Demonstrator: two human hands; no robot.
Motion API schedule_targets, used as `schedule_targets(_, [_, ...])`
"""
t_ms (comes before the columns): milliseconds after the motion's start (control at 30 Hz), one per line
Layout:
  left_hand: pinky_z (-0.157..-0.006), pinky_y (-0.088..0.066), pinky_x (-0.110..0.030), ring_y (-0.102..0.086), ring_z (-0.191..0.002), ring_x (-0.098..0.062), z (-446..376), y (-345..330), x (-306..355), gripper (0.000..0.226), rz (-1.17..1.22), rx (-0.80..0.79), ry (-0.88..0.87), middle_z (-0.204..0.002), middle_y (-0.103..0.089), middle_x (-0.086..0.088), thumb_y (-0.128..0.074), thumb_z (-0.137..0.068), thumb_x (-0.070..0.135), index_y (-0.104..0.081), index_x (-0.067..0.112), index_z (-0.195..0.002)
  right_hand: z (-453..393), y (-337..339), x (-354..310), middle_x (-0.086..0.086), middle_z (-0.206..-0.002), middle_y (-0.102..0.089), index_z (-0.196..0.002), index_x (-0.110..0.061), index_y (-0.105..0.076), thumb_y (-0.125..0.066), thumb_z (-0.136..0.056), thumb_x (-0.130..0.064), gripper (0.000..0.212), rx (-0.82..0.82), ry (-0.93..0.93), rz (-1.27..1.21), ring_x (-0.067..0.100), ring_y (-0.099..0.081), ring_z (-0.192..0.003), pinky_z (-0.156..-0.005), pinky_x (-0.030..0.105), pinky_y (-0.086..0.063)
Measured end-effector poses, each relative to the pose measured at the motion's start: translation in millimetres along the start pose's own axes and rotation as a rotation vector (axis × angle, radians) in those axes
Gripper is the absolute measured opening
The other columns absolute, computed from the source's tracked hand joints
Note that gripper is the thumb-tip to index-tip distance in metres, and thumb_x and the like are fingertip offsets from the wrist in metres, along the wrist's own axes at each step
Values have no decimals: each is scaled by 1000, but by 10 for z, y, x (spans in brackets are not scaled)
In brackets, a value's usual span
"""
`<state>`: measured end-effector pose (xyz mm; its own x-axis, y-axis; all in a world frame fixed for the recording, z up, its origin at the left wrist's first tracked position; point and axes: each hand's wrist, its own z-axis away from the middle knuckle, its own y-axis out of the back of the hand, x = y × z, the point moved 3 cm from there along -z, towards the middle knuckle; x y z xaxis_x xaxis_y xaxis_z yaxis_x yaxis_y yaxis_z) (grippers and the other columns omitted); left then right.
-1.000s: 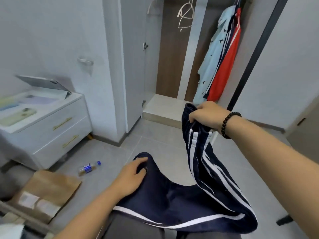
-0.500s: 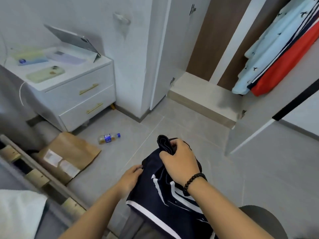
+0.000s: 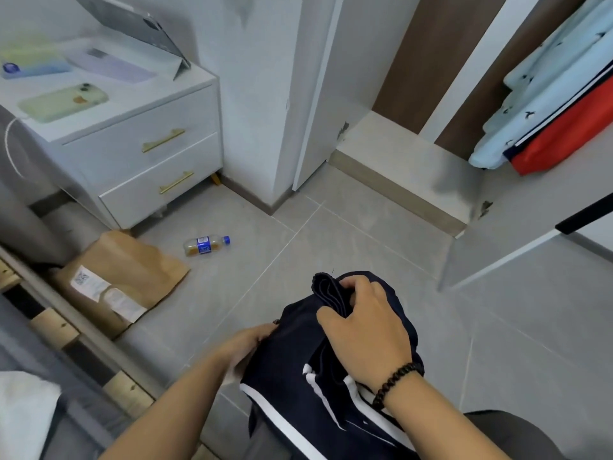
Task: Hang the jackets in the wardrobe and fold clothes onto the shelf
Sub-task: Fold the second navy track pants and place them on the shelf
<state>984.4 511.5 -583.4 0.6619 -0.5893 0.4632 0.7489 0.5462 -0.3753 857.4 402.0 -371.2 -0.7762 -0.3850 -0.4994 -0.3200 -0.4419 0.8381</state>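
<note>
Low, both hands [image 3: 365, 330] gripping navy garment [image 3: 298, 370]

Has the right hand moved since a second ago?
Yes. The right hand came down from wardrobe-shelf height, folding the navy garment over toward the left hand, away from the wardrobe shelf.

The left hand [image 3: 247, 343] has its fingertips hidden behind the navy garment [image 3: 298, 370] (grip unclear); the hanging jackets [image 3: 560, 104] are cut off at the right edge.

Right hand [image 3: 365, 330] gripping navy garment [image 3: 298, 376], left hand [image 3: 247, 343] alongside
</note>
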Motion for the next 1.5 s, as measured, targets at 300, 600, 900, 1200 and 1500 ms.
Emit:
schedule_targets(300, [-90, -53, -43, -69, -101, -35, 488, -197, 474, 52, -3, 66, -154, -110, -71, -20, -82, -69, 37, -73, 3, -107, 80, 167, 278, -11, -98, -56, -98, -33, -55, -62, -76, -30, 23, -12, -62, -414, 4, -60, -74, -52, 11, -43])
schedule_targets(600, [-63, -56, -24, -73, -88, -20, 1542, -1517, 1028, 12, -73, -26, -722, -97, -76, -5, -70, -86, 29, -77, 21, -92, 527, 761, 813, 5, -66, -63, -82, -11, -65, -57, -81, -3, 11, 161, -181, -844, 14, -61, -57, -51, 25, -50])
schedule_targets(900, [-71, -58, -27, -72, -90, -20, 1935, -2715, 330, 15, -316, -167, -890, -95, -75, -3, -64, -86, 42, -73, 36, -96, 1158, 1288, 1055, -2, -73, -70, -82, -23, -69, -58, -82, -4, 22, 299, -36, -979, 12, -66, -66, -56, 21, -53])
schedule_targets(1200, [-85, -57, -36, -66, -104, -31, 1960, -2702, -86, 33, -181, -494, -552, -118, -67, -18, -63, -83, 9, -68, 12, -116, 1551, 1179, 1281, -6, -87, -72, -95, -29, -67, -57, -87, -8, 25, 253, -27, -987, 10, -69, -79, -68, 24, -57])
schedule_targets(1500, [-81, -55, -28, -66, -109, -16, 2032, -2708, -196, 58, -329, -331, -677, -120, -67, 8, -84, -62, 43, -59, 41, -114, 1693, 1161, 1193, -1, -91, -72, -94, -29, -70, -50, -91, -10, 27, 169, 48, -1033, 15, -69, -84, -72, 26, -55])
